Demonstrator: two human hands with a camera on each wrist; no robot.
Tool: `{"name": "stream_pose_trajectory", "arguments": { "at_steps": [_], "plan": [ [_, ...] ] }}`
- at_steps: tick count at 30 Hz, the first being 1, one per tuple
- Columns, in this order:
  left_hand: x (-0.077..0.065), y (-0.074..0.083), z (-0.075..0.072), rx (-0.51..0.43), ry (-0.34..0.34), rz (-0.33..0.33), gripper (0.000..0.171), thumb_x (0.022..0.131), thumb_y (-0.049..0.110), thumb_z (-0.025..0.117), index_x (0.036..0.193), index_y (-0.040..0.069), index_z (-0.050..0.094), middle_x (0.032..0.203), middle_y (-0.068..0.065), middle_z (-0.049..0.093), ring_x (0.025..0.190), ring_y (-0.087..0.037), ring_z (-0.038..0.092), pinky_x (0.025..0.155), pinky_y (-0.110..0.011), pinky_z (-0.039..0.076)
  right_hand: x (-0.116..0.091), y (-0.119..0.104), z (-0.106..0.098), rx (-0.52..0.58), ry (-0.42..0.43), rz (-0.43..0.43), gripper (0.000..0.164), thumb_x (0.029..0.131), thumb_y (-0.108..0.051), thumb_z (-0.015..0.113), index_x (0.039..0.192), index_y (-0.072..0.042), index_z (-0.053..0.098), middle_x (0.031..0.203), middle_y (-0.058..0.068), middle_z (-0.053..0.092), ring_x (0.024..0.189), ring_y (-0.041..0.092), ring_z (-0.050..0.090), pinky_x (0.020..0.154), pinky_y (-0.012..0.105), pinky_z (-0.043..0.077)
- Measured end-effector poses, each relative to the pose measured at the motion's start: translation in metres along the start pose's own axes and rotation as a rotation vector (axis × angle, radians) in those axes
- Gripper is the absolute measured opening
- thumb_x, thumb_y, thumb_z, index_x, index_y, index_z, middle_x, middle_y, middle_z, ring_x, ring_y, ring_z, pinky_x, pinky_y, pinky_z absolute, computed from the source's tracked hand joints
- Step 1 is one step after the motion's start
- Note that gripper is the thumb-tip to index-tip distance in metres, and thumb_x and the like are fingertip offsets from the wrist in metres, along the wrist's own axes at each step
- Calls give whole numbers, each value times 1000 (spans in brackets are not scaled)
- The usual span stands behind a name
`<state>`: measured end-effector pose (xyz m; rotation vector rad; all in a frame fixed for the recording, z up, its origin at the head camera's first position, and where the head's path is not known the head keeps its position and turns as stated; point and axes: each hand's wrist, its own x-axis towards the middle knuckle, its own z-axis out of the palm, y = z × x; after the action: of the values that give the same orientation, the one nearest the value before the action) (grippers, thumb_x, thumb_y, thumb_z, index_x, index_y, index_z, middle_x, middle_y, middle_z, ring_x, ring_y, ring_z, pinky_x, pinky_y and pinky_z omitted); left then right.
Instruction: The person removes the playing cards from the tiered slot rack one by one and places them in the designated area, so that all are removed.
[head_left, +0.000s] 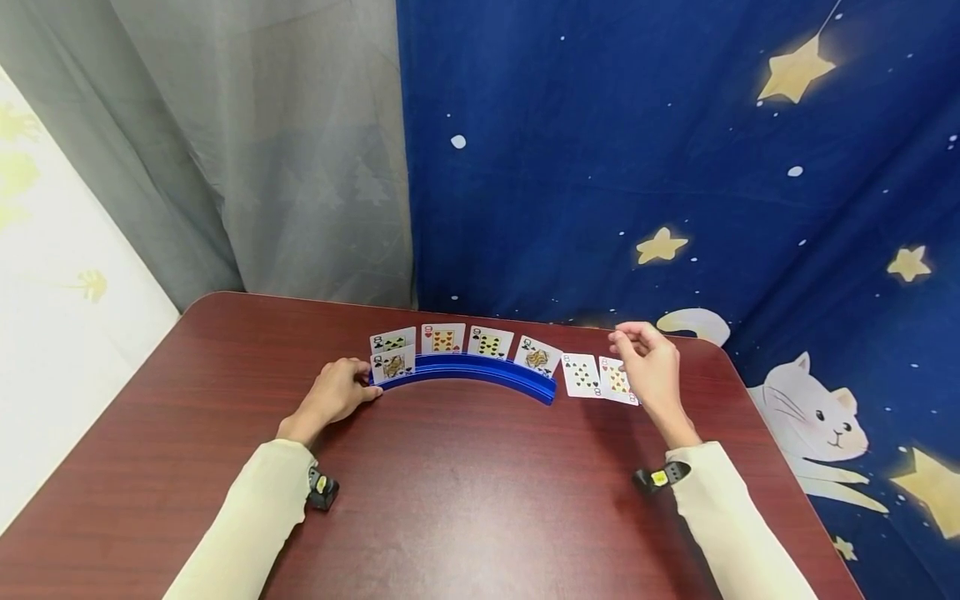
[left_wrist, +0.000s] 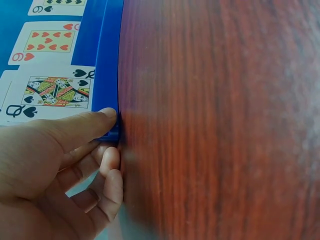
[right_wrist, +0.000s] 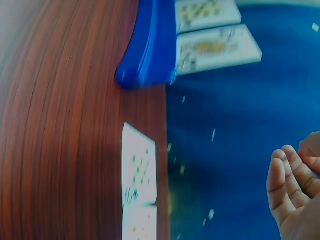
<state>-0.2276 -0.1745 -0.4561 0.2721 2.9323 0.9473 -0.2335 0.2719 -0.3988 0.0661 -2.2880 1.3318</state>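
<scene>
A curved blue card holder stands on the table with playing cards upright in it. My left hand pinches its left end; the left wrist view shows the thumb on the front, beside a queen of spades. That queen overlaps another card behind it. Along the holder are a heart card, a spade card and a black queen. My right hand is raised at the right, fingers loosely bent, with nothing visible in it. Below it lie a black-pip card and a red-pip card.
The reddish-brown wooden table extends toward me. Behind its far edge hang a grey curtain and a blue star-patterned curtain. Each wrist wears a small black camera band.
</scene>
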Motion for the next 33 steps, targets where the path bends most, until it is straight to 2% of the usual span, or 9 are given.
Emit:
{"name": "stream_pose_trajectory", "arguments": {
  "at_steps": [6,10,13,17,19,25,30,33],
  "plan": [
    [0,0,0,2,3,3,24,88,14,74,105,-2,70,101,-18,67,87,-28,60,83,-48,49,-8,-26,28,154,-103,19,15,95,2,60,105,11,66,97,31,69,72,3,67,54,16,51],
    [0,1,1,2,2,1,26,88,14,74,107,-3,70,102,-18,67,87,-28,60,83,-48,49,-14,-36,46,152,-169,-11,13,94,-1,63,105,6,68,95,26,72,73,13,69,56,21,53],
    [0,1,2,2,2,-3,27,88,14,74,108,-3,70,102,-18,67,87,-28,61,84,-48,49,-19,-43,56,99,-178,-91,11,93,-5,67,102,1,70,91,18,74,68,20,68,56,21,52],
    [0,1,2,3,9,5,27,87,15,75,107,-3,70,101,-17,67,87,-28,60,83,-48,49,-22,-50,65,3,-115,-221,7,92,-8,69,97,-5,72,87,9,74,61,16,63,55,16,47],
    [0,2,2,4,12,12,27,87,15,75,106,-3,71,100,-17,67,86,-28,60,83,-47,49,-23,-53,69,-12,-91,-249,6,91,-8,69,96,-7,73,86,7,74,62,12,61,56,15,45],
    [-1,1,0,4,18,13,25,86,15,75,104,-2,71,99,-15,67,85,-28,60,82,-47,48,-26,-63,85,43,-111,-251,5,90,-6,70,95,-6,73,82,6,74,63,10,60,57,15,45],
    [-1,0,0,5,20,21,25,87,15,75,104,-3,71,98,-16,67,85,-28,60,81,-47,48,-32,-70,101,82,-169,-266,7,90,-5,70,96,-1,72,80,6,72,64,11,60,57,18,48],
    [-1,-1,1,2,22,25,25,86,14,75,104,-3,71,98,-16,67,84,-27,60,80,-46,49,-36,-72,113,81,-210,-254,8,91,-8,69,97,-3,72,81,4,72,64,11,60,57,21,48]
  ]
}}
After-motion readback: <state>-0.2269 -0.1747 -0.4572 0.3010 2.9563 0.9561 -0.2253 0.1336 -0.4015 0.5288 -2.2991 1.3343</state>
